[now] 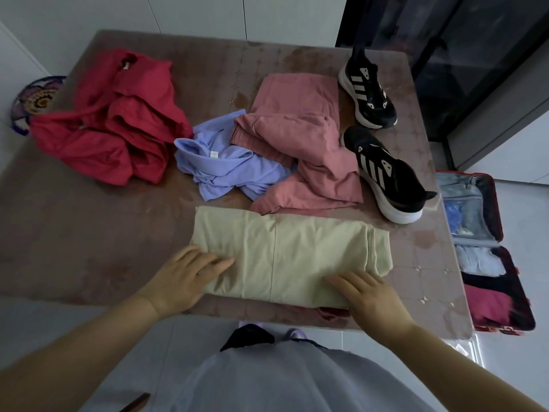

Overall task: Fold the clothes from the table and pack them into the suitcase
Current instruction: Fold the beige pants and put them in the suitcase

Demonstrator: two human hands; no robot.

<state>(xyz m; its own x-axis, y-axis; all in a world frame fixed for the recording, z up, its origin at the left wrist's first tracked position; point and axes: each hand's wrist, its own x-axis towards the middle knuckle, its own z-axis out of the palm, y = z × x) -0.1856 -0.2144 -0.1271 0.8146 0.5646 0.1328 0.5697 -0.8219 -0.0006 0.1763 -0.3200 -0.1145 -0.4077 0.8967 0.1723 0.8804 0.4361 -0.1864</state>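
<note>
My left hand (pixel 181 278) and right hand (pixel 368 295) lie flat, fingers straight, on cream garment (pixel 282 251), six o'clock. Judged soft, limp: lift both ends.

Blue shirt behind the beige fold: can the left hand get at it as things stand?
Probably yes. The left hand rests open on the beige garment; the blue shirt lies just beyond, uncovered on its near-left side.

The table (pixel 89 233) carries red clothes (pixel 118 129), blue shirt (pixel 225 171), pink garment (pixel 300 129), beige cloth (pixel 282 254), sneakers (pixel 386 173).
</note>
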